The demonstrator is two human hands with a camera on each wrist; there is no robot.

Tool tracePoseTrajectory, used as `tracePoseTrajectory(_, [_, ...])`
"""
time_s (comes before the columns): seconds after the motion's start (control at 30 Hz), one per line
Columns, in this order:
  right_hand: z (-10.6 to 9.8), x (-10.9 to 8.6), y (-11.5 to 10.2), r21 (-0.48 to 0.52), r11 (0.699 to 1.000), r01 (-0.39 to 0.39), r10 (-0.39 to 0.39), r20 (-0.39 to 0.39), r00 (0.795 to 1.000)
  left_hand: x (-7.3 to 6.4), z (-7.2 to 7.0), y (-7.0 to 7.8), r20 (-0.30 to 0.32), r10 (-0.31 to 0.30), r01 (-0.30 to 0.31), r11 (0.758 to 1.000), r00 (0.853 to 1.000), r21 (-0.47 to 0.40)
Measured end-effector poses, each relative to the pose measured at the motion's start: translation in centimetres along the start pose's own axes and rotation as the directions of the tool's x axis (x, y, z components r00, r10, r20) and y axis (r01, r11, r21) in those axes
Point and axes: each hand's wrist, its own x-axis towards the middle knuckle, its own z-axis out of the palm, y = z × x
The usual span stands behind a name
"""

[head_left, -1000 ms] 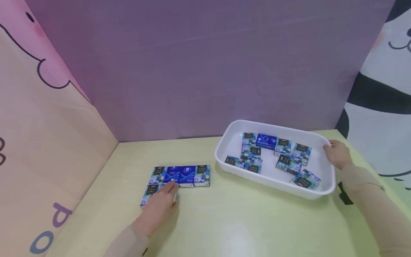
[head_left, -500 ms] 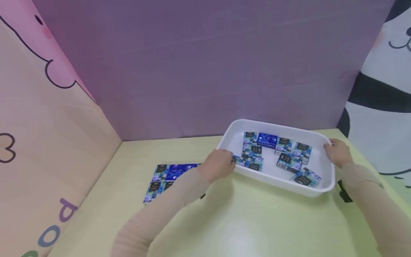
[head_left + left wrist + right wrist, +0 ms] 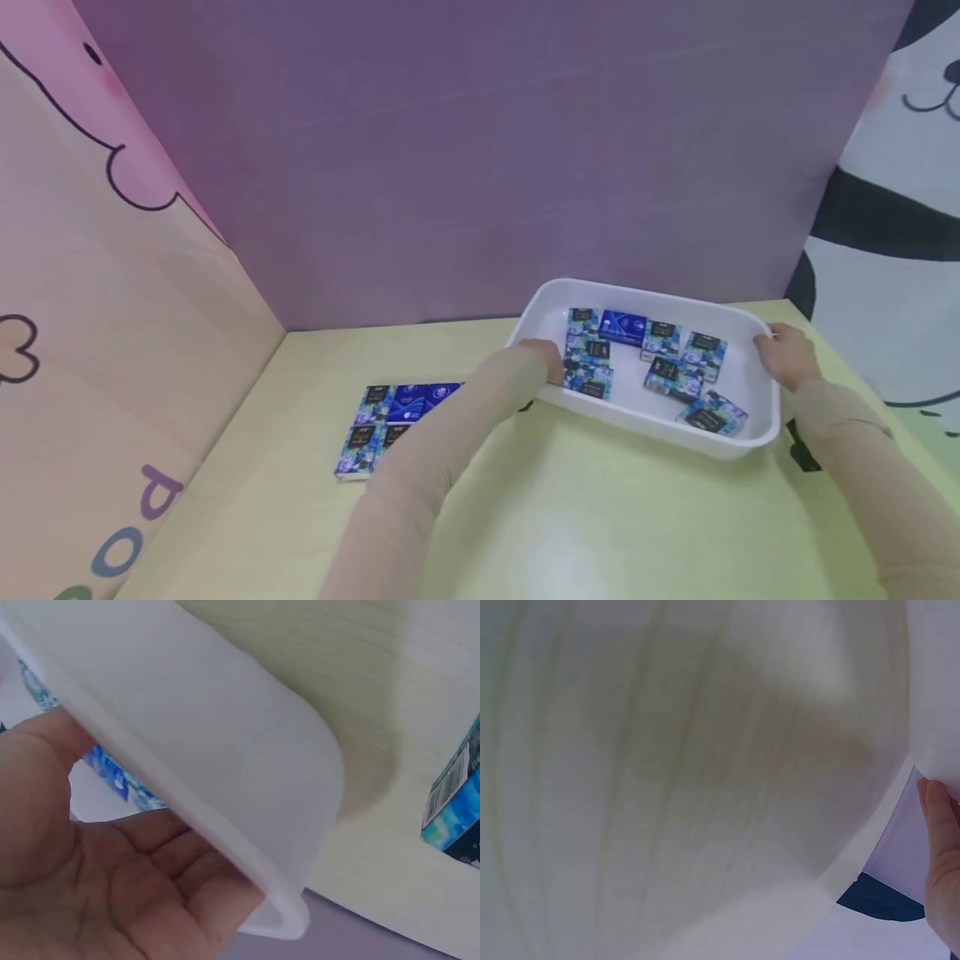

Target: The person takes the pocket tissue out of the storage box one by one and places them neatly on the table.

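A white plastic tray [image 3: 637,423] holds several small flat packets, most with a blue floral print [image 3: 588,350] and one plain dark blue [image 3: 623,327]. My left hand [image 3: 546,358] reaches over its left rim and covers the packet in the near left corner. In the left wrist view, thumb and fingers of the left hand [image 3: 112,892] are apart inside the rim, a blue patterned packet [image 3: 112,776] showing between them. The rim hides the fingertips, so I cannot tell whether they grip it. My right hand [image 3: 787,357] grips the tray's right end.
On the pale yellow table [image 3: 600,517], left of the tray, packets [image 3: 375,404] lie side by side in rows, partly hidden by the left sleeve. A purple wall [image 3: 487,167] stands behind. A dark object [image 3: 804,454] shows under the right forearm.
My left hand has moved from the rows of packets on the table, right to the tray's left rim, then down inside it. The right hand stays at the tray's right end.
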Motion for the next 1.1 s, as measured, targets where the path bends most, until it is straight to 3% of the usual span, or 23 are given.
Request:
tracePoseTrajectory(0.03, [0.0,0.0,-0.1,0.002,1.0,-0.003,0.003,0.002,1.0,0.5,0.4,0.1,-0.008,-0.058,0.057,0.991,0.998,-0.119])
tracePoseTrajectory(0.07, [0.0,-0.1,-0.2,0.0,1.0,-0.006,0.006,0.003,1.0,0.5,0.6,0.2,-0.004,-0.103,0.098,0.96,0.995,-0.262])
tracePoseTrajectory(0.1, [0.0,-0.1,-0.3,0.0,1.0,-0.008,0.008,0.006,1.0,0.9,0.9,0.2,-0.002,-0.15,0.137,0.907,0.989,-0.399])
tracePoseTrajectory(0.17, [0.0,-0.1,-0.4,-0.003,1.0,-0.02,0.02,0.011,1.0,1.5,1.4,0.1,0.003,-0.178,0.155,0.848,0.984,-0.506])
tracePoseTrajectory(0.23, [0.1,-0.2,-0.5,-0.004,1.0,-0.024,0.025,0.013,1.0,2.2,1.9,0.1,0.006,-0.191,0.165,0.831,0.982,-0.531])
tracePoseTrajectory(0.27, [0.1,-0.2,-0.5,-0.005,1.0,-0.023,0.023,0.014,1.0,2.3,2.0,0.2,0.021,-0.207,0.183,0.808,0.978,-0.56])
tracePoseTrajectory(0.3, [0.1,-0.2,-0.5,-0.004,1.0,-0.023,0.023,0.016,1.0,2.9,2.3,0.2,0.028,-0.219,0.2,0.822,0.975,-0.533])
tracePoseTrajectory(0.37, [0.1,-0.2,-0.5,-0.005,1.0,-0.014,0.014,0.01,1.0,3.5,2.5,0.5,0.045,-0.227,0.226,0.892,0.973,-0.392])
tracePoseTrajectory(0.43, [0.1,-0.2,-0.5,-0.006,1.0,-0.006,0.006,0.008,1.0,3.5,2.4,1.2,0.086,-0.224,0.234,0.963,0.971,-0.134])
tracePoseTrajectory(0.5, [0.1,-0.1,-0.4,-0.008,1.0,-0.002,0.002,0.004,1.0,3.4,2.2,1.7,0.118,-0.197,0.186,0.978,0.973,0.097])
tracePoseTrajectory(0.57, [0.0,0.0,-0.3,-0.011,1.0,-0.004,0.004,-0.004,1.0,1.8,1.4,2.2,0.148,-0.178,0.143,0.964,0.973,0.223])
tracePoseTrajectory(0.6, [0.0,0.1,-0.2,-0.013,1.0,-0.008,0.007,-0.007,1.0,1.4,1.1,2.3,0.16,-0.176,0.135,0.962,0.971,0.239])
tracePoseTrajectory(0.73, [0.0,0.2,-0.1,-0.019,1.0,-0.011,0.01,-0.018,1.0,0.3,0.8,1.7,0.126,-0.215,0.217,0.976,0.969,-0.007])
tracePoseTrajectory(0.8, [0.0,0.3,-0.1,-0.015,1.0,-0.012,0.011,-0.017,1.0,0.5,1.0,1.1,0.103,-0.228,0.242,0.96,0.968,-0.142])
tracePoseTrajectory(0.9, [0.0,0.3,-0.1,-0.012,1.0,-0.016,0.016,-0.012,1.0,1.3,1.7,0.4,0.069,-0.219,0.23,0.946,0.973,-0.227])
tracePoseTrajectory(0.97, [0.0,0.2,-0.1,-0.014,1.0,-0.022,0.022,-0.011,1.0,1.6,2.0,0.2,0.053,-0.212,0.219,0.948,0.976,-0.231])
tracePoseTrajectory(1.1, [0.0,0.2,-0.1,-0.018,0.999,-0.033,0.033,-0.008,0.999,2.4,2.5,0.0,0.018,-0.184,0.185,0.971,0.983,-0.153])
